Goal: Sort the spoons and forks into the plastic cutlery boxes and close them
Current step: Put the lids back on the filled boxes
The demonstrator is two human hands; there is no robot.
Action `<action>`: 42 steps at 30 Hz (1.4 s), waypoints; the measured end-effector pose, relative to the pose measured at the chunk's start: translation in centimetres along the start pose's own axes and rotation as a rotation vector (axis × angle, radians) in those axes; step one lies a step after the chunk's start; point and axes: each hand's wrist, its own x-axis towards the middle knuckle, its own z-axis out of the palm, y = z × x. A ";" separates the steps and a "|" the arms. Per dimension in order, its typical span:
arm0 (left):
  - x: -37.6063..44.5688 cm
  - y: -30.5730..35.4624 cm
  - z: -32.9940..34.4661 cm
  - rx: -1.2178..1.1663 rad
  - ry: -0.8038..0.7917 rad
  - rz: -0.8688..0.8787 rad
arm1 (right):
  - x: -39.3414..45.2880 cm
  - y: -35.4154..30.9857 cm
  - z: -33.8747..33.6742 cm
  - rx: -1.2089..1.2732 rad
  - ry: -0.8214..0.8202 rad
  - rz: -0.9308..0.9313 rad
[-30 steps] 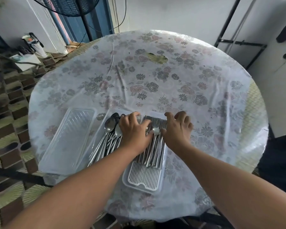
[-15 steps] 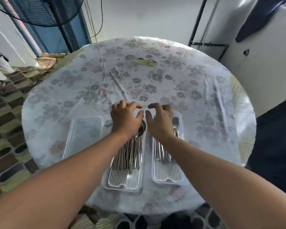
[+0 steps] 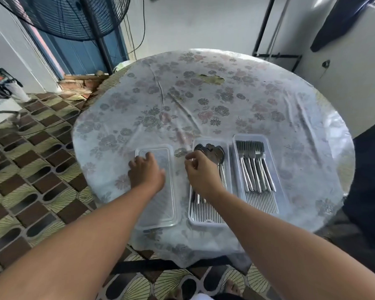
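Note:
Two white plastic cutlery boxes stand side by side near the table's front edge. The left box point(image 3: 206, 219) holds several spoons point(image 3: 214, 150); the right box point(image 3: 268, 207) holds several forks point(image 3: 254, 167). Both stand uncovered. A clear lid point(image 3: 160, 204) lies flat to the left of them. My left hand point(image 3: 146, 173) lies on the lid's far part, fingers curled at its left rim. My right hand point(image 3: 200, 172) hovers over the spoon box's left side, fingers loosely bent, with nothing visible in it.
The round table point(image 3: 225, 100) wears a floral plastic cloth with a tear at the back. A standing fan point(image 3: 74, 16) is behind on the left, a dark rack at the back right. Patterned floor tiles surround the table.
Both hands have left the cutlery in the boxes. The left hand moved left onto the clear lid and the right hand shifted left from the fork box to the spoon box.

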 end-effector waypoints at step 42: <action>-4.9 4.1 2.5 -0.505 -0.264 0.144 | -2.5 4.2 -4.6 -0.565 0.007 0.352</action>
